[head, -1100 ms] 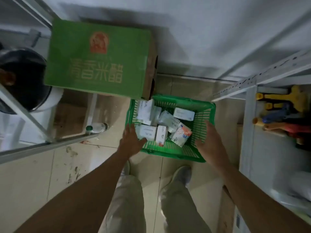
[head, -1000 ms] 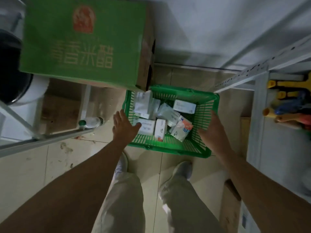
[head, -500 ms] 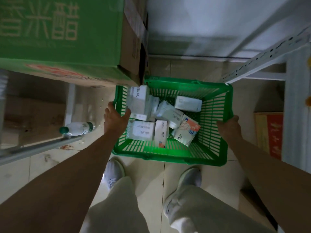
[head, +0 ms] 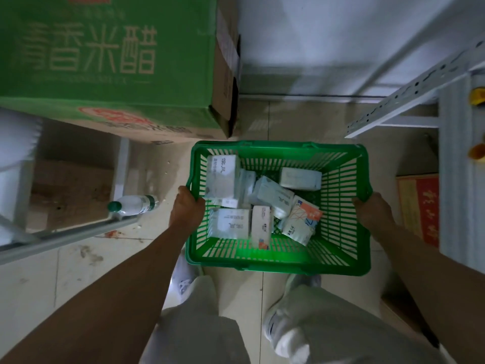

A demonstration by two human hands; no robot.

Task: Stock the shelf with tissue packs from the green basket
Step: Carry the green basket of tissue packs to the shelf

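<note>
1. Between the two hands, the green basket is held above the tiled floor, its slatted walls and rim fully in view.
2. The left hand is closed over the basket's left rim, with the fingers curled onto the rim's inner edge.
3. The right hand is clamped on the right rim; its fingertips are hidden under the lip.
4. Just inside the left hand, tissue packs are seen lying loose on the basket floor, some flat, some tilted against each other.
5. Nearer the right hand, a pack with an orange and blue print is leaned against its neighbours, and a pale pack is lying alone toward the far wall.
6. Beyond the left hand, a large green carton with pale lettering is seen on a shelf edge; a plastic bottle is lying on its side just outside that hand.
7. Past the right hand, a white metal shelf frame and a red carton are visible.
8. Below both forearms, pale trousers and white shoes are seen.
</note>
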